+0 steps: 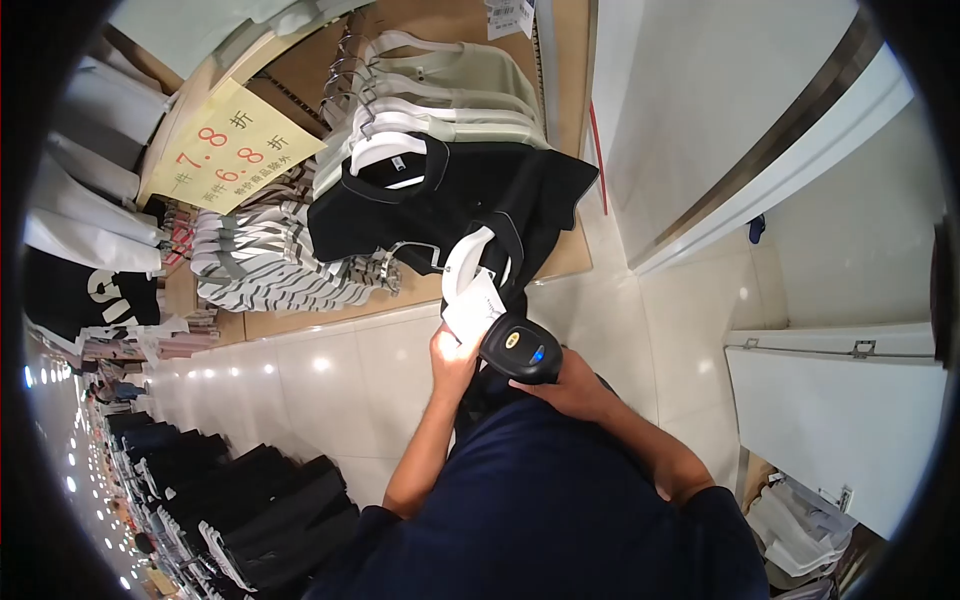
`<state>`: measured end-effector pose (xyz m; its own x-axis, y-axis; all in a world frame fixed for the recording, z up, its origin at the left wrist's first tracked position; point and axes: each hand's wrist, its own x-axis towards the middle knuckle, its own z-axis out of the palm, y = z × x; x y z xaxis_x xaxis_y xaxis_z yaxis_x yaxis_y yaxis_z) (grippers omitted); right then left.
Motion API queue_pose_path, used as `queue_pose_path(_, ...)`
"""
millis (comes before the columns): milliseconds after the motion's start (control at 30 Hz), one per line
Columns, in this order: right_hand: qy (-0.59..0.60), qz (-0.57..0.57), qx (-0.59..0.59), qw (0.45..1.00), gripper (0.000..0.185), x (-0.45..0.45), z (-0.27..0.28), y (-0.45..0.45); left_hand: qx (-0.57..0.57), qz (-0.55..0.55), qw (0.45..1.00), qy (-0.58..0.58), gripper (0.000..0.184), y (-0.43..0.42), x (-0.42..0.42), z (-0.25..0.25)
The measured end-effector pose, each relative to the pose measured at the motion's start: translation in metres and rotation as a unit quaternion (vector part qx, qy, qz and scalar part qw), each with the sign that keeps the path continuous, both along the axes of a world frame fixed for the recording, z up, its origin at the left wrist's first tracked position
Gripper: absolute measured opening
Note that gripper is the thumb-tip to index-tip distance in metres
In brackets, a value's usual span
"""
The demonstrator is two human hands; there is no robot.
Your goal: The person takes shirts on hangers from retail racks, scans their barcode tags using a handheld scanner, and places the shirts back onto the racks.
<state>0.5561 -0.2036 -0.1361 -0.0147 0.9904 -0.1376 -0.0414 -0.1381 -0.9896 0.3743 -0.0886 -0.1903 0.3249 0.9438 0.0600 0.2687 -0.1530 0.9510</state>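
Observation:
Pinched in my left hand (453, 362) is a white paper tag (474, 312), just below a white hanger (466, 262). The hanger carries a black garment (497, 238) with pale edge trim. My right hand (570, 388) is wrapped round a black handheld barcode scanner (521, 347) with a yellow label and a lit blue light. The scanner's front end is beside the tag, pointing toward it. Behind the tag, a black short-sleeved top (450, 190) hangs at the front of a rail. Some fingers of both hands are hidden.
Pale tops on white hangers (440, 95) fill the rail, with striped garments (290, 260) to the left. A yellow sign (236, 148) shows red numbers. Dark trousers (270, 500) hang at lower left. A white door panel (820, 420) stands at right.

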Motion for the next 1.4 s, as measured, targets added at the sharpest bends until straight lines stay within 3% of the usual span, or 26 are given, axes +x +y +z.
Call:
queue_pose_path(233, -0.02, 0.002, 0.009, 1.0, 0.035, 0.007, -0.003, -0.002, 0.075, -0.027, 0.995, 0.065, 0.025, 0.001, -0.005, 0.0)
queue_pose_path(333, -0.023, -0.016, 0.008, 1.0, 0.034, 0.007, -0.001, -0.004, -0.16, 0.02, 0.979, -0.123, 0.027, -0.005, 0.002, -0.001)
queue_pose_path(367, -0.016, -0.022, 0.014, 1.0, 0.033, 0.007, -0.001, -0.005, -0.161, 0.005, 0.979, -0.121, 0.03, -0.004, 0.001, 0.0)
queue_pose_path(467, -0.017, -0.055, 0.037, 0.998, 0.032, 0.008, -0.01, -0.005, -0.147, -0.015, 0.988, -0.035, 0.034, 0.0, -0.004, 0.004)
queue_pose_path(533, -0.044, -0.094, 0.053, 0.993, 0.03, 0.013, -0.012, -0.003, -0.082, -0.083, 0.993, 0.028, 0.05, 0.009, -0.012, 0.014)
queue_pose_path(567, 0.076, -0.122, -0.073, 0.987, 0.03, 0.019, -0.004, -0.006, -0.004, -0.097, 0.985, 0.144, 0.055, 0.015, -0.016, 0.021)
queue_pose_path(633, 0.044, -0.149, -0.086, 0.984, 0.031, 0.035, -0.02, -0.009, 0.112, -0.089, 0.92, 0.365, 0.067, 0.019, -0.018, 0.041)
queue_pose_path(667, 0.028, -0.164, -0.095, 0.982, 0.032, 0.042, -0.029, -0.009, 0.063, -0.097, 0.908, 0.403, 0.06, 0.024, -0.019, 0.046)
queue_pose_path(700, -0.031, -0.203, -0.009, 0.979, 0.035, 0.045, -0.034, -0.009, 0.09, -0.103, 0.897, 0.42, 0.058, 0.027, -0.022, 0.047)
queue_pose_path(767, -0.053, -0.209, 0.015, 0.976, 0.037, 0.051, -0.031, -0.01, 0.151, -0.108, 0.874, 0.449, 0.053, 0.026, -0.031, 0.043)
queue_pose_path(800, -0.063, -0.213, 0.024, 0.975, 0.038, 0.053, -0.032, -0.013, 0.128, -0.115, 0.872, 0.458, 0.056, 0.027, -0.034, 0.043)
queue_pose_path(833, -0.006, -0.221, 0.027, 0.975, 0.04, 0.053, -0.045, -0.015, 0.111, -0.124, 0.873, 0.458, 0.058, 0.026, -0.036, 0.046)
queue_pose_path(1000, -0.064, -0.252, -0.012, 0.965, 0.041, 0.047, -0.068, -0.016, 0.075, -0.116, 0.917, 0.374, 0.06, 0.034, -0.043, 0.043)
queue_pose_path(1133, -0.048, -0.253, -0.053, 0.965, 0.039, 0.043, -0.075, -0.009, 0.141, -0.05, 0.913, 0.379, 0.053, 0.061, -0.032, 0.068)
queue_pose_path(1233, -0.044, -0.239, -0.075, 0.967, 0.038, 0.041, -0.069, 0.0, 0.242, 0.0, 0.925, 0.292, 0.051, 0.1, -0.038, 0.086)
queue_pose_path(1333, -0.115, -0.252, -0.104, 0.955, 0.035, 0.036, -0.058, 0.014, 0.277, 0.029, 0.92, 0.277, 0.051, 0.15, -0.046, 0.121)
queue_pose_path(1400, -0.096, -0.285, -0.075, 0.951, 0.026, 0.027, -0.069, 0.019, 0.295, 0.04, 0.92, 0.254, 0.054, 0.183, -0.048, 0.131)
